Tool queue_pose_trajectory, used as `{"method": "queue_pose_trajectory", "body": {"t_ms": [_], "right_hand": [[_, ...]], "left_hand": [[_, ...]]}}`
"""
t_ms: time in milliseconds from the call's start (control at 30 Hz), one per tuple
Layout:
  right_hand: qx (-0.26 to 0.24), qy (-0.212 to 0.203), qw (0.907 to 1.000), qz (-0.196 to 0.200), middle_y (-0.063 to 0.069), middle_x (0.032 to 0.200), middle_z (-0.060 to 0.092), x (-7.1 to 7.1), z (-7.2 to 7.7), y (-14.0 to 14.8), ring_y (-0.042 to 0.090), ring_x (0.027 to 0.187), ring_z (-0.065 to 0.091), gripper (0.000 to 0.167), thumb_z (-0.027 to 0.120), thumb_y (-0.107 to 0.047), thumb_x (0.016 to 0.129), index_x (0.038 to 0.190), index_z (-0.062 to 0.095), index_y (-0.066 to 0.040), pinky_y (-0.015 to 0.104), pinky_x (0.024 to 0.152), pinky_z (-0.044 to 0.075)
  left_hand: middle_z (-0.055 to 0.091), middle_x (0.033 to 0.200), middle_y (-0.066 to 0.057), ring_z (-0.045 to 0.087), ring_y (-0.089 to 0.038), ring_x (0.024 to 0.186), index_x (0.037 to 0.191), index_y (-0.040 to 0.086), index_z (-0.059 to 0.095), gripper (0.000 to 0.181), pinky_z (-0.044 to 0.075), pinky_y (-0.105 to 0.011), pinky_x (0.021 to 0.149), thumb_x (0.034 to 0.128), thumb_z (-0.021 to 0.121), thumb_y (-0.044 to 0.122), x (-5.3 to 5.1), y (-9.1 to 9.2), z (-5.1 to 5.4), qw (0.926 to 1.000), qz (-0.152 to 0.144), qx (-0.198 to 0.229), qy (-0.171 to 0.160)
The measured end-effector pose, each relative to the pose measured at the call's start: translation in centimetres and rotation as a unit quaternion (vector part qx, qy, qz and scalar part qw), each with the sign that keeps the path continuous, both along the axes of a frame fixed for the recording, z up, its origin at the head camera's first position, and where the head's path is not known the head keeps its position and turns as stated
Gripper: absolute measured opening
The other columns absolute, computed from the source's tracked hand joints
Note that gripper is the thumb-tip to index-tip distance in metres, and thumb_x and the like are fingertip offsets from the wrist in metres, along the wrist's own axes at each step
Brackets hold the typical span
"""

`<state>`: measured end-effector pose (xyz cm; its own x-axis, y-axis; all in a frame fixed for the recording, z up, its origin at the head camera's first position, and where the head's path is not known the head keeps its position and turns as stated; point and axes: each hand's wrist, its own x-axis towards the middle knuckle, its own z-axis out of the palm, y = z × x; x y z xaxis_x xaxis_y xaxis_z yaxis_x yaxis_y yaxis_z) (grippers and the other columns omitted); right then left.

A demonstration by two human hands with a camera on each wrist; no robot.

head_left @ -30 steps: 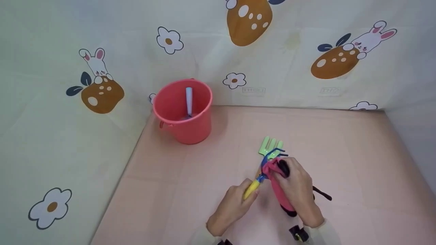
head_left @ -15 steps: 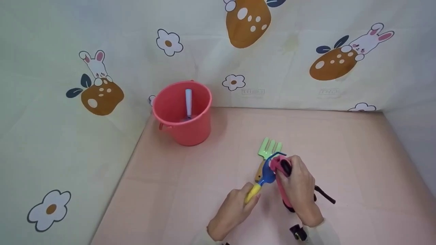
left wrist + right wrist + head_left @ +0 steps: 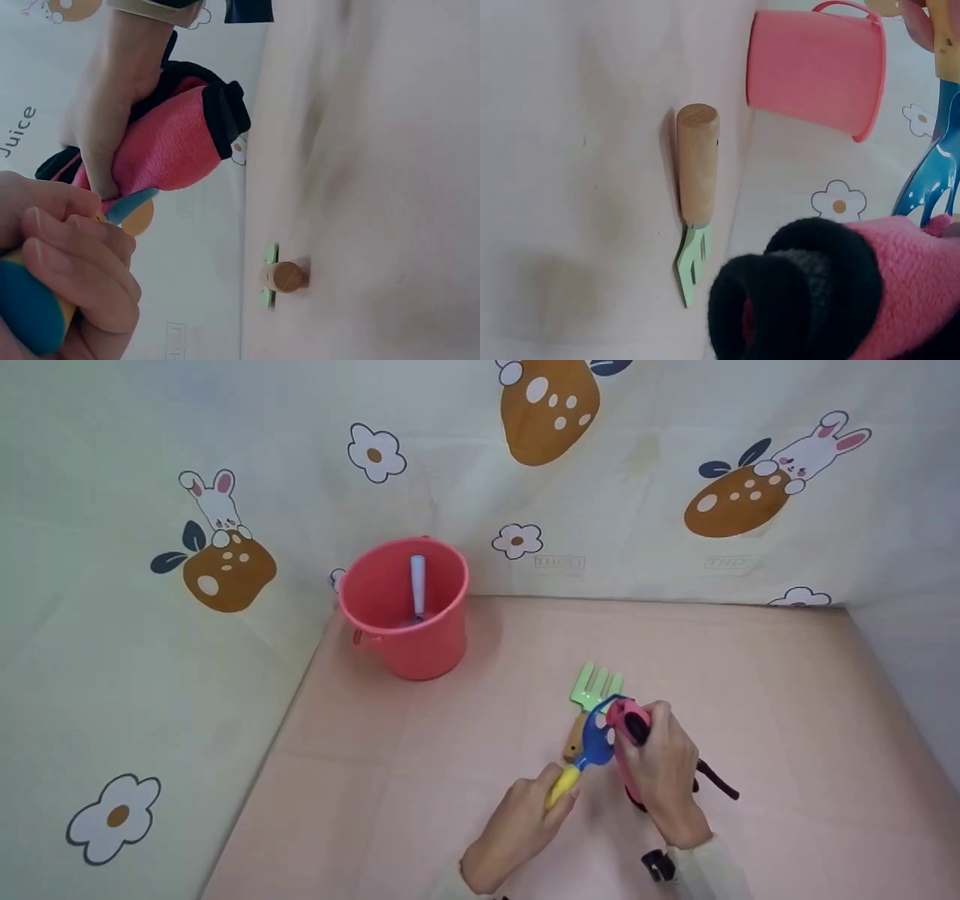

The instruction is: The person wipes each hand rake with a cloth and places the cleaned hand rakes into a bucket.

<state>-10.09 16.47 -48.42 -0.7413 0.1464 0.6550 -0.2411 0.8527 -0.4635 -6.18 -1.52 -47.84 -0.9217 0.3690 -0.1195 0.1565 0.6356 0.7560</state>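
Note:
My left hand grips the yellow handle of a small garden rake with a blue, slotted head. In my right hand is a pink fuzzy cloth with black trim, pressed against the right side and tip of the rake head. Part of the blue tines is hidden behind the cloth. The right wrist view shows the blue head just above the pink cloth. Beyond both hands, a light green garden fork with a wooden handle lies on the table.
At the back left stands a red bucket, holding a tool with a pale handle. A patterned sheet rises behind and beside the pink table surface. A black strap end hangs right of my right hand.
The rake has turned, so more of its blue head faces the camera. The cloth and right hand have shifted slightly right along it, from the base toward the tines. Bucket and fork stay put.

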Motion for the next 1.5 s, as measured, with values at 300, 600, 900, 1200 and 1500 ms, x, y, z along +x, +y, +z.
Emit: {"method": "queue_pose_trajectory", "body": {"t_ms": [300,600,900,1200,1500], "right_hand": [[0.015,0.074,0.9971,0.012,0.011,0.063,0.050,0.0,0.3,1.0,0.018,0.051,0.045,0.030,0.075,-0.003,0.071,0.085,0.050,0.003,0.032,0.046,0.041],[-0.083,0.080,0.9927,0.038,0.016,0.078,0.059,0.4,2.6,2.7,0.020,0.063,0.053,0.031,0.074,0.008,0.069,0.092,0.052,0.006,0.003,0.068,0.036],[0.016,-0.015,0.9753,0.220,-0.004,0.084,0.051,1.7,3.3,2.7,0.002,0.075,0.047,0.043,0.078,0.011,0.062,0.098,0.065,-0.010,0.009,0.067,0.038],[0.098,-0.032,0.9705,0.218,-0.001,0.084,0.049,1.8,2.9,1.4,0.006,0.076,0.043,0.040,0.081,0.005,0.062,0.095,0.069,-0.012,0.018,0.061,0.039],[0.116,-0.025,0.9752,0.187,-0.001,0.082,0.050,1.6,1.9,0.7,0.007,0.071,0.045,0.039,0.083,0.000,0.062,0.097,0.067,-0.012,0.022,0.058,0.044]], "left_hand": [[0.044,0.064,0.005,0.045,-0.004,0.053,0.108,0.014,0.051,0.033,0.038,-0.015,0.051,0.0938,0.050,0.044,-0.2,0.2,0.8,0.9989,0.000,0.010,-0.045],[0.044,0.063,0.007,0.042,-0.004,0.052,0.101,0.012,0.054,0.026,0.035,-0.015,0.047,0.0945,0.051,0.037,-1.2,-1.6,0.0,0.9982,0.026,0.039,-0.037],[0.046,0.068,0.006,0.042,-0.004,0.057,0.101,0.011,0.055,0.031,0.036,-0.015,0.052,0.0933,0.052,0.042,-2.2,-2.4,0.3,0.9945,0.007,0.099,-0.034],[0.043,0.069,0.006,0.041,-0.003,0.060,0.107,0.013,0.057,0.032,0.034,-0.015,0.056,0.0940,0.050,0.041,-2.1,-2.3,0.8,0.9958,-0.022,0.085,-0.027],[0.040,0.065,0.008,0.039,-0.001,0.055,0.101,0.015,0.053,0.027,0.034,-0.015,0.051,0.0952,0.049,0.041,-1.7,-1.7,0.6,0.9971,-0.075,0.003,0.013]]}}
